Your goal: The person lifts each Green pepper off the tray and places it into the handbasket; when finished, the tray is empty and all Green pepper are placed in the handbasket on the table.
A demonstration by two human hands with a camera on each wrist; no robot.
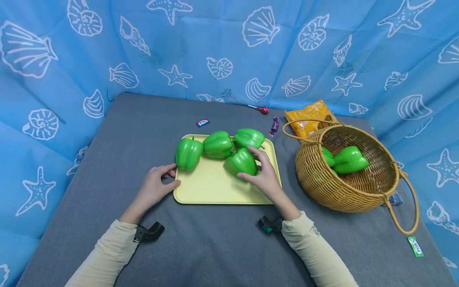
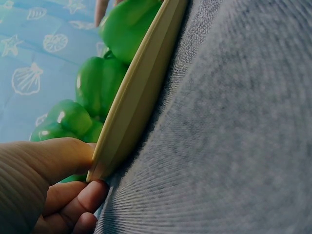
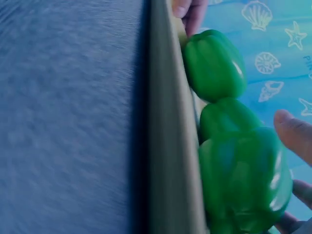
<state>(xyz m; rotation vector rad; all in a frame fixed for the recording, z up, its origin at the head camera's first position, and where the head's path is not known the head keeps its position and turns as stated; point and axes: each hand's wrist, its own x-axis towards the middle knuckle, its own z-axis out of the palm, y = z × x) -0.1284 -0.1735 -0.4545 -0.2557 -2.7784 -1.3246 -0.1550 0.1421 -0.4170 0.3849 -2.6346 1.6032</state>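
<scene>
Currently, the left hand (image 1: 157, 181) pinches the left edge of the yellow tray (image 1: 206, 189); the right hand's (image 1: 267, 179) fingers spread wide around the front green bell pepper (image 1: 241, 162), thumb just clear, with three more bell peppers (image 1: 217, 144) on the tray.

long sleeves in a pale cream cloth cover the forearms, the left sleeve (image 1: 104, 255) and the right sleeve (image 1: 319, 255) alike, plain and softly creased, with the fabric bunched into small folds near the cuffs. a small greyish mark (image 1: 315, 230) sits near the right cuff, too small to make out. the left hand (image 1: 156, 183) and the right hand (image 1: 265, 175) are bare. a curved black mount (image 1: 148, 232) dotted with small holes is worn at the left wrist; its black counterpart (image 1: 274, 224) on the right shows a teal-green patch (image 1: 267, 229).
</scene>
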